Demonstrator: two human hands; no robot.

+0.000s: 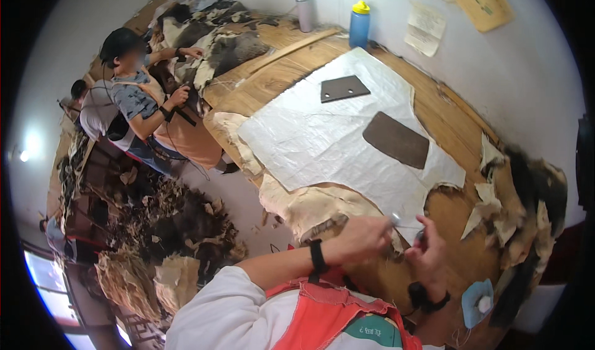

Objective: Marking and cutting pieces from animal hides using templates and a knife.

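Over the lower edge of a white sheet (322, 139) on the wooden table, my left hand (369, 235) is closed, with a small glinting, thin thing at its fingertips that I cannot make out. Just to its right, my right hand (426, 251) is curled around a small dark object (421, 234), partly hidden by the fingers. A cream hide (291, 204) lies under the sheet's left and lower side. Farther up on the sheet lie two dark brown flat pieces, one with two holes (334, 91), the other plain (395, 140).
A blue bottle (359, 29), grey tumbler (304, 12) and wooden strip (291, 51) stand or lie at the back. Hide scraps (520, 213) and a blue mask (477, 291) are on the right. Co-workers (139, 96) work at the left, beside piles of fur scraps (167, 226).
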